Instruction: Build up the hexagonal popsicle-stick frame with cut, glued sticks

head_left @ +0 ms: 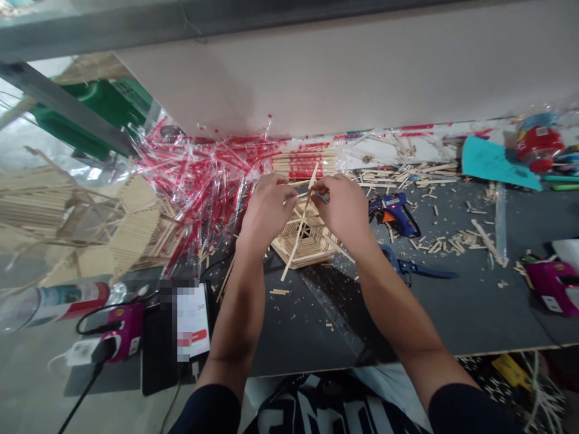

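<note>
A six-sided lattice of stacked wooden sticks (307, 260) lies on the dark tabletop in front of me. One long thin wooden stick (294, 248) slants across its top, the far end rising between my hands. My right hand (342, 205) is closed, pinching this stick near its far end. Opposite it, my left hand (270, 206) hovers over the lattice's left side with fingers curled in; whatever sits in its fingertips is too small to make out. A blue hot glue gun (398, 214) rests right of my right hand, with blue-handled pliers (420, 269) nearer me.
Red-and-clear plastic wrappers (203, 175) pile up at the back left, beside finished stick panels (136, 235). Broken stick pieces (447, 242) litter the right side. A phone (199, 319) and a magenta power adapter (126, 331) lie front left. A teal paper (497, 161) is at back right.
</note>
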{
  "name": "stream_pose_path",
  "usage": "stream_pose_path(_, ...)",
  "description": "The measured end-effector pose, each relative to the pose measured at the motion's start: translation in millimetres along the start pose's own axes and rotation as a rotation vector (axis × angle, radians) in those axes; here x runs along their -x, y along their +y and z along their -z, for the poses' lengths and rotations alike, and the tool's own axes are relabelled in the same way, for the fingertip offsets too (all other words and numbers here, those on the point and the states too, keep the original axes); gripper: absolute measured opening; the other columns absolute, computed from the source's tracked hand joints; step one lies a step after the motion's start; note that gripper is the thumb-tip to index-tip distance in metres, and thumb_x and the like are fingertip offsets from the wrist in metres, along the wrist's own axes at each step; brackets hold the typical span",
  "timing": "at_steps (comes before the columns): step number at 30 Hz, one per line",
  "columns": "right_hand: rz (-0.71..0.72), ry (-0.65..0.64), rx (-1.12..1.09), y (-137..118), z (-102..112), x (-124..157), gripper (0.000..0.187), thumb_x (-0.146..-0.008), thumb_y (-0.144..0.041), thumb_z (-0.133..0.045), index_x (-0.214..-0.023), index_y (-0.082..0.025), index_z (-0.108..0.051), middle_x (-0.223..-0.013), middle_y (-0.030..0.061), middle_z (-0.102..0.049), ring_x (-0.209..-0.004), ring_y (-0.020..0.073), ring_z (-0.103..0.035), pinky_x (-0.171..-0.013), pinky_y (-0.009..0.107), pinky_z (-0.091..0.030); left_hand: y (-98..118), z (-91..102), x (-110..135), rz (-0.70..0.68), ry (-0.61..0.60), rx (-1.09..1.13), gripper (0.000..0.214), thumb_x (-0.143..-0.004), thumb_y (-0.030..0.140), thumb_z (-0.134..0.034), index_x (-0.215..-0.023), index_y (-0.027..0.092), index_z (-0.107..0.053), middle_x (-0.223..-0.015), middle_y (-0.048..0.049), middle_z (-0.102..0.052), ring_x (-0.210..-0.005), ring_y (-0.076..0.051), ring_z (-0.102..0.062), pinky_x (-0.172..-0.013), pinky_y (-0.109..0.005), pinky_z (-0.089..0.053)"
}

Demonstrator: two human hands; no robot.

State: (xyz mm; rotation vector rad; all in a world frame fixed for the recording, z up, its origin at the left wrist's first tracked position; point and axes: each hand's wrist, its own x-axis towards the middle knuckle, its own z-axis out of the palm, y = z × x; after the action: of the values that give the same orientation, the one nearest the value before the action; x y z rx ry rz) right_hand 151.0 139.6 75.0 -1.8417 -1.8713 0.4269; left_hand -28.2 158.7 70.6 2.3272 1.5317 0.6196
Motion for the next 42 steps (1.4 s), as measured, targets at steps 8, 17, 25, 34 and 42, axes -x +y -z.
stream_pose_path(8,0.006,0.003,-0.001,-0.3,1.8,-0.2,0.020,-0.093,-0.012,-0.068,-0.099,-0.021,-0.084,-0.105,0.0094,-0.080,-0.096,0.0268,-0.073,-0.084,0.041,-0.051,2.6,4.0,-2.0,0.006,-0.027,-0.021,0.019,-0.099,0.016,-0.069,-0.099,0.020,-0.088,-0.128,-0.0127,-0.080,-0.129,-0.032,-0.071,-0.120,-0.055,-0.055)
stream_pose_path(17,0.015,0.008,0.012,-0.8,3.0,0.1,0.020,-0.094,-0.013,-0.068,-0.101,-0.020,-0.086,-0.105,0.0098,-0.081,-0.098,0.0275,-0.075,-0.086,0.041,-0.053,3.8,1.7,-4.2,0.006,-0.023,-0.021,0.019,-0.097,0.015,-0.071,-0.096,0.021,-0.088,-0.124,-0.0112,-0.081,-0.126,-0.032,-0.072,-0.118,-0.053,-0.056)
stream_pose_path(25,0.004,-0.030,0.042,-4.0,6.2,1.2,0.024,-0.094,-0.010,-0.069,-0.109,-0.018,-0.086,-0.112,0.0110,-0.082,-0.105,0.0293,-0.076,-0.089,0.041,-0.053,3.6,0.5,-4.2,-0.006,-0.008,-0.018,0.019,-0.097,0.016,-0.069,-0.096,0.022,-0.087,-0.120,-0.0103,-0.080,-0.124,-0.031,-0.070,-0.118,-0.054,-0.055)
stream_pose_path(34,0.039,-0.009,0.014,2.4,2.5,1.5,0.025,-0.087,-0.010,-0.071,-0.106,-0.020,-0.084,-0.111,0.0104,-0.081,-0.102,0.0295,-0.075,-0.091,0.044,-0.054,2.4,-0.5,-4.3,0.007,-0.010,0.021,0.017,-0.094,0.018,-0.068,-0.090,0.025,-0.082,-0.119,-0.0097,-0.079,-0.124,-0.033,-0.069,-0.118,-0.056,-0.055)
stream_pose_path(42,0.031,-0.028,0.012,0.7,4.6,3.6,0.031,-0.089,-0.009,-0.073,-0.119,-0.016,-0.080,-0.114,0.0123,-0.081,-0.109,0.0315,-0.075,-0.093,0.044,-0.055,-2.0,-1.9,-4.4,0.027,-0.015,-0.007,0.009,-0.096,0.019,-0.073,-0.104,0.023,-0.074,-0.126,-0.0110,-0.078,-0.131,-0.034,-0.068,-0.121,-0.058,-0.051)
